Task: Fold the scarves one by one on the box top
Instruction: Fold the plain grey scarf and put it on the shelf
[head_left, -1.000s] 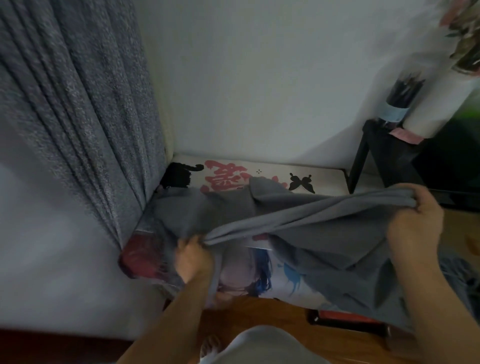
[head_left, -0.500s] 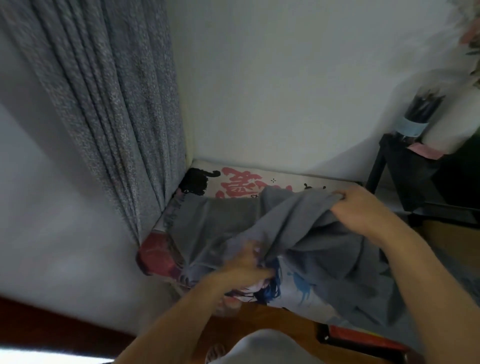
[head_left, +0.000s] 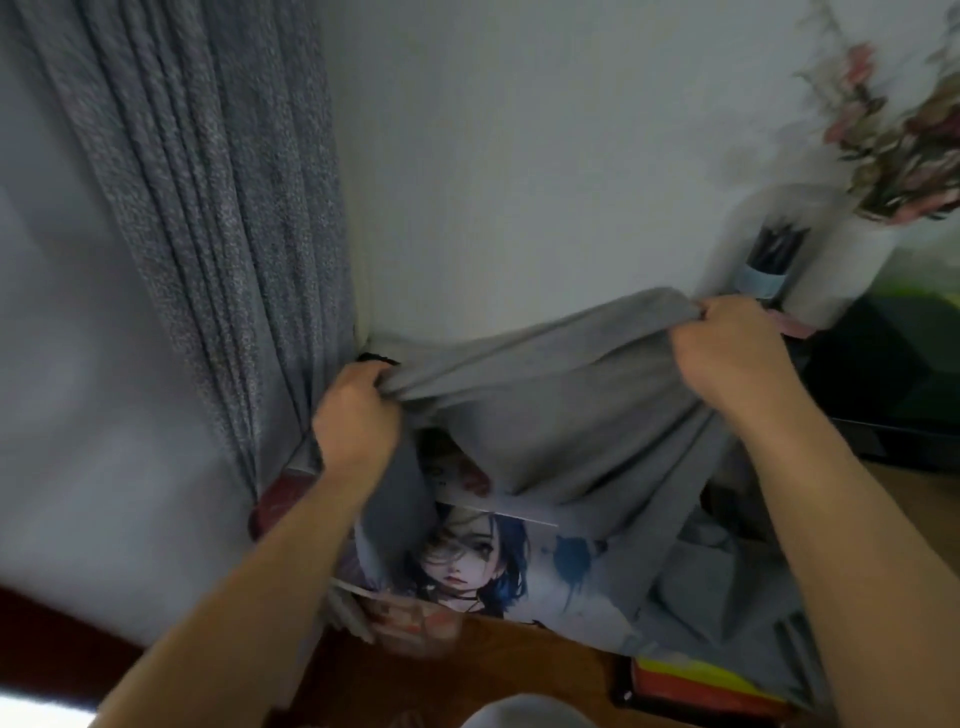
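Grey scarf (head_left: 545, 415), mid-frame: we pinch its bunched top edge in the curled fingers of left hand (head_left: 356, 415) and right hand (head_left: 727, 353), spreading it above the box top (head_left: 467, 486) for folding.

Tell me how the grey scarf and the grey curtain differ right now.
The scarf is smooth, plain grey; the curtain is speckled and coarser. The scarf is stretched sideways between the left hand and right hand; the curtain hangs in vertical pleats, untouched. Both are grey fabric.
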